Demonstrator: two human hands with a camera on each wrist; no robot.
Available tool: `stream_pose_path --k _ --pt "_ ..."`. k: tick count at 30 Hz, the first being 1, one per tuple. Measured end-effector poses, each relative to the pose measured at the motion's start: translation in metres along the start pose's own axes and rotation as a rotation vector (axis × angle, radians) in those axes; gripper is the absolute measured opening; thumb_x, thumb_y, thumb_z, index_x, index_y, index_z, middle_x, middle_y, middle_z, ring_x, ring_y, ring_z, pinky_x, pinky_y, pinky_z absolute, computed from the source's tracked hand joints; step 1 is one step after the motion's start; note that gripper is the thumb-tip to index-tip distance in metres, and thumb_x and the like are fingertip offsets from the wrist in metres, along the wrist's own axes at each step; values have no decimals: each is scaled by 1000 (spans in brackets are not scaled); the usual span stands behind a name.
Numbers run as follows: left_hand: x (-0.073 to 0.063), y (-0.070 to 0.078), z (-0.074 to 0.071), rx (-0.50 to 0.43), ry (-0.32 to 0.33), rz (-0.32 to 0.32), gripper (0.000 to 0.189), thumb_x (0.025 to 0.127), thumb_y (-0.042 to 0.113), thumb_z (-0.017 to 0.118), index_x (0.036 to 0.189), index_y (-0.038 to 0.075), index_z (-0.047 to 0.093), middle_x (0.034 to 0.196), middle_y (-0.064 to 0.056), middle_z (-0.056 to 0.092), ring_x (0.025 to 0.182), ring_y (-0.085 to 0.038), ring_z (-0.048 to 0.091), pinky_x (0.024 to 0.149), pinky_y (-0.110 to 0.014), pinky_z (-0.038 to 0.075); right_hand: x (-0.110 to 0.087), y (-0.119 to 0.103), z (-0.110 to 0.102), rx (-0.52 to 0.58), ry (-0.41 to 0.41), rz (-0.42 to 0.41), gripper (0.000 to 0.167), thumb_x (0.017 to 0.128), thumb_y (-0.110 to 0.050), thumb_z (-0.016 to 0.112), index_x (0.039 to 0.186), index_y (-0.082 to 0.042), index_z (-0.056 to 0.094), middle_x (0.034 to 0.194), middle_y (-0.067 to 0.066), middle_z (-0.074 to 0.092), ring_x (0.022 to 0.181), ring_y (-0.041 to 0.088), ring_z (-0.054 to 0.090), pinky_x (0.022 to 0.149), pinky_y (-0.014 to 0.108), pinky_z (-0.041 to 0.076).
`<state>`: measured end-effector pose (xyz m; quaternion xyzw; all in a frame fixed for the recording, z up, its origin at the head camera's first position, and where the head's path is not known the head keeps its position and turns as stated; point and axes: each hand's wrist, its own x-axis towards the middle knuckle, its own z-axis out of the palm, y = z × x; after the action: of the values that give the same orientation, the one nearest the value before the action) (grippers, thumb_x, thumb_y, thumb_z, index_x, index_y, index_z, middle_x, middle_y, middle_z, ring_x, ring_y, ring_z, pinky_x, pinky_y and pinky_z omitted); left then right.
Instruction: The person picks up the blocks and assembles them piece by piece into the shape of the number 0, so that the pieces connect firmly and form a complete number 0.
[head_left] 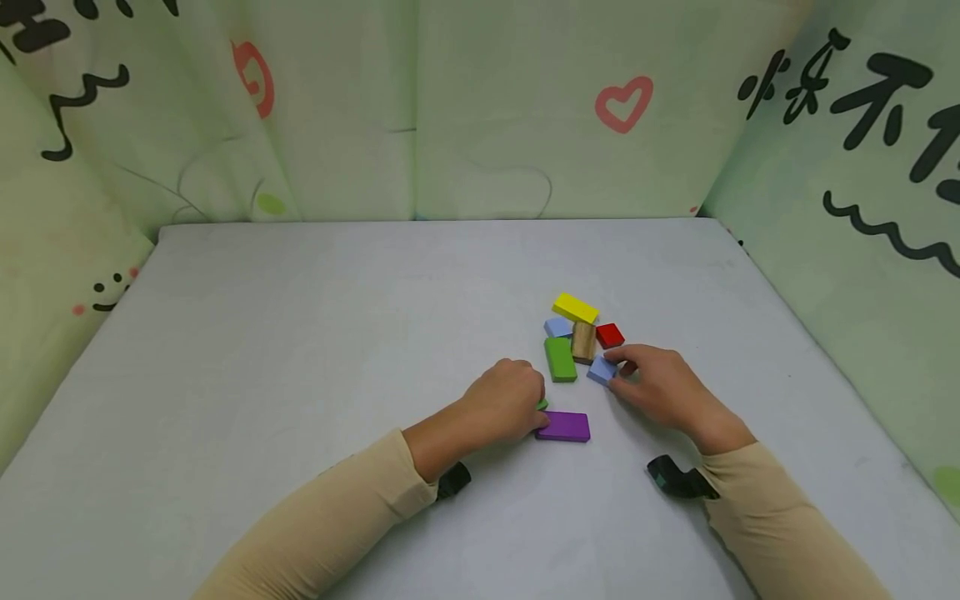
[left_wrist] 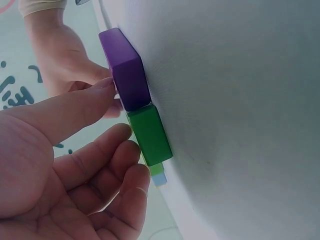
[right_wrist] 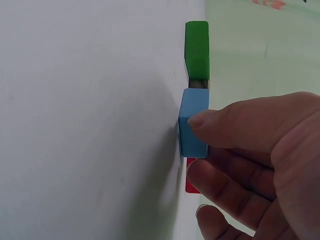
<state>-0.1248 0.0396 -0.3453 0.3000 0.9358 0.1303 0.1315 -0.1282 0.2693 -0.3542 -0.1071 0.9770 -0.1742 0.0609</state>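
Observation:
My left hand [head_left: 502, 402] has its thumb on the left end of a purple block [head_left: 566, 427] and its curled fingers at a green block [left_wrist: 150, 135]. In the left wrist view these two blocks stand side by side, and the head view shows just a sliver of that green one. With thumb and fingers my right hand [head_left: 663, 387] pinches a blue block [head_left: 601, 371], beside a wooden-brown block [head_left: 583, 342] and a red block [head_left: 611, 336]. Another green block [head_left: 561, 360] lies left of the brown one.
Beyond them on the white table [head_left: 337, 333] are a second blue block [head_left: 558, 327] and a yellow block [head_left: 575, 307]. Pale green printed curtains [head_left: 495, 125] surround the table at the back and sides. Dark devices sit at both wrists.

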Motion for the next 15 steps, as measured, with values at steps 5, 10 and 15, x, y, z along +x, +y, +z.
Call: stream_pose_path --k 5,10,15 --pt "0 0 -1 -8 -2 -4 21 88 30 79 96 10 77 83 3 62 82 -13 54 73 -24 45 3 -4 1 3 -8 -16 37 90 -10 72 124 4 65 103 16 67 94 32 60 85 49 53" --pt "0 0 0 2 1 7 22 88 30 79 96 10 77 83 3 63 81 -12 55 73 -24 46 7 -8 2 13 0 -51 36 90 -9 71 122 5 65 101 15 68 92 31 61 82 47 53" --pt "1 0 -1 8 -7 2 23 88 31 79 96 10 77 82 3 62 80 -12 54 73 -24 45 11 -11 4 11 9 -82 35 89 -8 72 121 5 66 101 14 69 91 30 62 81 46 53"
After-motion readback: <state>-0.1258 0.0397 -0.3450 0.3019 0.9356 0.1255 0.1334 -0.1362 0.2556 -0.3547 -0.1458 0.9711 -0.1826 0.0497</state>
